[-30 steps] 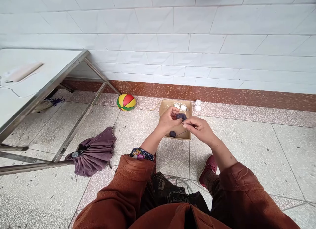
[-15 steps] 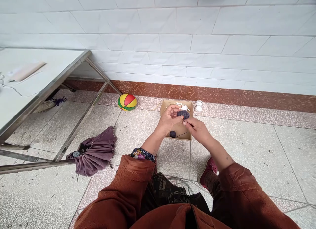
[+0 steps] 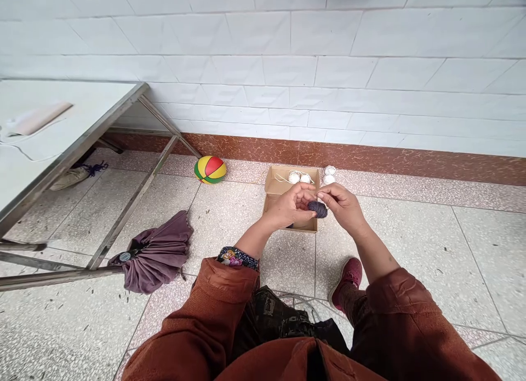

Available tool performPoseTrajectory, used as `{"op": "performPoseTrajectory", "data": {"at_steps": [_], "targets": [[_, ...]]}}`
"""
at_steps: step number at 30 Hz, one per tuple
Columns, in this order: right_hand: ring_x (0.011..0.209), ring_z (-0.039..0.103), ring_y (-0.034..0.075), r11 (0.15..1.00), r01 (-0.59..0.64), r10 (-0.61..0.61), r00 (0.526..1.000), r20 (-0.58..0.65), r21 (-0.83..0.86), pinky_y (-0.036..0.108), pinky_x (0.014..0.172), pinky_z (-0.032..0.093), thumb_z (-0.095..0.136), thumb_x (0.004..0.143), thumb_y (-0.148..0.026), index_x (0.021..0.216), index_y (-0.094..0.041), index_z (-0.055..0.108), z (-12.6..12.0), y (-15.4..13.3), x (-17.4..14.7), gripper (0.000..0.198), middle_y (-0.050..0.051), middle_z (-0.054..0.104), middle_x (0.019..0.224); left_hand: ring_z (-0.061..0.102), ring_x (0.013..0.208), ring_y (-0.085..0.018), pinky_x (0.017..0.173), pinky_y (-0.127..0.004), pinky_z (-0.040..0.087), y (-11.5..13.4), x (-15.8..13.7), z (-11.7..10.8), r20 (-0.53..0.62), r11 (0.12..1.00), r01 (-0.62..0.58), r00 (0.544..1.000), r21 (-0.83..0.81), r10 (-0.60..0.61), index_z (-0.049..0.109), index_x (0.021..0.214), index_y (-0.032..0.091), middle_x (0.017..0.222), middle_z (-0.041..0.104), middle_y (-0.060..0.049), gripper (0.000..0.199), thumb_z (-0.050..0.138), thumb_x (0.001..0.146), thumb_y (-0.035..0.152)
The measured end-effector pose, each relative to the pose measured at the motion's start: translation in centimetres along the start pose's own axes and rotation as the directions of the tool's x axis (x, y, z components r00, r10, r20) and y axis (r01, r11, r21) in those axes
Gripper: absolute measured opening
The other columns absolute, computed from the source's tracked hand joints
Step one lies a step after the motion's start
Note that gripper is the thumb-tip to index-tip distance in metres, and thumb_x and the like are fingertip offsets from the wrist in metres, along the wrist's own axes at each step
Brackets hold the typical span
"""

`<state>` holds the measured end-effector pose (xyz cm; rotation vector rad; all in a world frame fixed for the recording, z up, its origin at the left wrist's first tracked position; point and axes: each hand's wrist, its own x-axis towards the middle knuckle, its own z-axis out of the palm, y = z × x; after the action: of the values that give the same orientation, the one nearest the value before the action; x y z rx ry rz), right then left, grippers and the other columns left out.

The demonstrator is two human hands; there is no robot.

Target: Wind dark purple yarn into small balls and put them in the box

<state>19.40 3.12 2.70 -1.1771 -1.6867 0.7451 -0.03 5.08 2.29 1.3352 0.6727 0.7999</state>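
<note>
A dark grey ball of yarn (image 3: 318, 209) is pinched between the thumb and fingers of my left hand (image 3: 292, 207), above the right side of an open cardboard box (image 3: 311, 226). My right hand (image 3: 342, 205) is closed beside it, thumb and forefinger pressed together on what looks like the dark yarn strand. In the far part of the box lie white yarn balls (image 3: 294, 177) with a loose white strand. Only a sliver of another dark ball shows under my left hand. More white yarn balls (image 3: 329, 179) sit just right of the box.
Left of the box, a red, yellow and green ball (image 3: 210, 169) rests by the wall. A folded purple umbrella (image 3: 160, 253) lies near the metal legs of a white-topped table (image 3: 94, 115). A shoe (image 3: 70, 178) is under that table. My red shoe (image 3: 347, 277) stands below the box.
Both hands have shifted slightly down and right with the dark yarn ball. My right hand has gone from below the ball to above its right side. The white balls are less covered.
</note>
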Motion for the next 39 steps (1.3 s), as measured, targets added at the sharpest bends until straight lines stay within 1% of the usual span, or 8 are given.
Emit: {"op": "performPoseTrajectory", "data": {"at_steps": [5,11,16,23,27,30,35,39], "targets": [[0.075,0.060,0.018,0.988,-0.151,0.151,0.989,-0.013,-0.041,0.031,0.072,0.047,0.057,0.094,-0.033,0.083,-0.022,0.067,1.1,1.7,-0.2,0.019,0.002,0.067,0.080,0.066,0.091,-0.014,0.087,-0.032,0.048,0.3,0.0,-0.3,-0.023,0.981,-0.009,1.000,-0.194,0.004,0.055,0.122,0.025,0.099,0.068,-0.002,0.057,0.082,0.072,0.023],[0.084,0.064,0.021,0.994,-0.029,0.050,0.980,0.191,-0.110,0.034,0.077,0.049,0.057,0.094,-0.030,0.091,-0.024,0.072,2.5,2.0,-1.0,0.015,0.004,0.070,0.090,0.063,0.098,-0.016,0.094,-0.033,0.047,-0.2,0.3,-0.5,-0.238,0.982,-0.037,0.971,-0.183,-0.007,0.066,0.107,0.019,0.105,0.069,-0.005,0.036,0.077,0.073,0.021],[0.074,0.060,0.017,1.000,0.008,-0.009,0.958,0.287,0.004,0.032,0.074,0.048,0.059,0.095,-0.034,0.084,-0.023,0.069,2.0,0.0,-0.9,0.018,0.001,0.067,0.081,0.063,0.094,-0.015,0.094,-0.035,0.047,-0.3,0.5,-0.8,-0.344,0.996,-0.015,0.939,-0.090,-0.017,0.065,0.099,0.018,0.100,0.069,-0.004,0.029,0.072,0.071,0.019],[0.076,0.058,0.017,0.990,-0.069,0.065,0.997,0.035,0.125,0.032,0.074,0.047,0.065,0.092,-0.040,0.083,-0.023,0.070,0.3,-0.3,-0.2,0.020,0.001,0.065,0.080,0.061,0.087,-0.013,0.082,-0.031,0.046,-0.4,0.3,-0.3,-0.231,0.998,0.037,0.973,0.042,-0.027,0.057,0.109,0.020,0.097,0.065,-0.002,0.049,0.076,0.065,0.011],[0.068,0.051,0.015,0.981,-0.164,0.171,0.983,-0.062,0.101,0.030,0.067,0.042,0.065,0.090,-0.041,0.080,-0.022,0.068,0.4,0.9,0.1,0.021,-0.001,0.060,0.074,0.063,0.092,-0.015,0.086,-0.032,0.046,0.0,-0.1,0.0,-0.028,0.993,0.029,0.999,-0.116,-0.032,0.055,0.121,0.024,0.101,0.066,-0.003,0.058,0.077,0.068,0.013],[0.065,0.050,0.015,0.977,-0.207,0.209,0.977,-0.042,0.052,0.029,0.064,0.040,0.062,0.090,-0.042,0.078,-0.021,0.066,1.1,1.5,0.1,0.024,-0.001,0.059,0.071,0.064,0.099,-0.017,0.092,-0.033,0.046,0.0,-0.2,-0.2,-0.002,0.970,0.025,1.000,-0.244,-0.026,0.060,0.122,0.024,0.108,0.067,-0.005,0.055,0.077,0.070,0.016],[0.067,0.053,0.017,0.990,-0.123,0.128,0.988,0.082,-0.064,0.029,0.064,0.042,0.059,0.091,-0.039,0.072,-0.022,0.061,2.0,1.1,-0.3,0.026,0.000,0.058,0.069,0.061,0.103,-0.018,0.098,-0.035,0.044,-0.2,0.1,-0.5,-0.178,0.968,-0.014,0.984,-0.249,-0.031,0.067,0.106,0.020,0.110,0.068,-0.006,0.039,0.076,0.069,0.020],[0.071,0.056,0.016,0.997,-0.077,0.075,0.971,0.226,0.003,0.030,0.068,0.045,0.059,0.093,-0.036,0.080,-0.022,0.066,1.7,0.0,-0.6,0.021,0.001,0.063,0.076,0.061,0.095,-0.016,0.094,-0.035,0.044,-0.3,0.4,-0.8,-0.305,0.993,0.011,0.951,-0.118,-0.046,0.065,0.099,0.018,0.101,0.068,-0.004,0.033,0.074,0.067,0.020]]}}
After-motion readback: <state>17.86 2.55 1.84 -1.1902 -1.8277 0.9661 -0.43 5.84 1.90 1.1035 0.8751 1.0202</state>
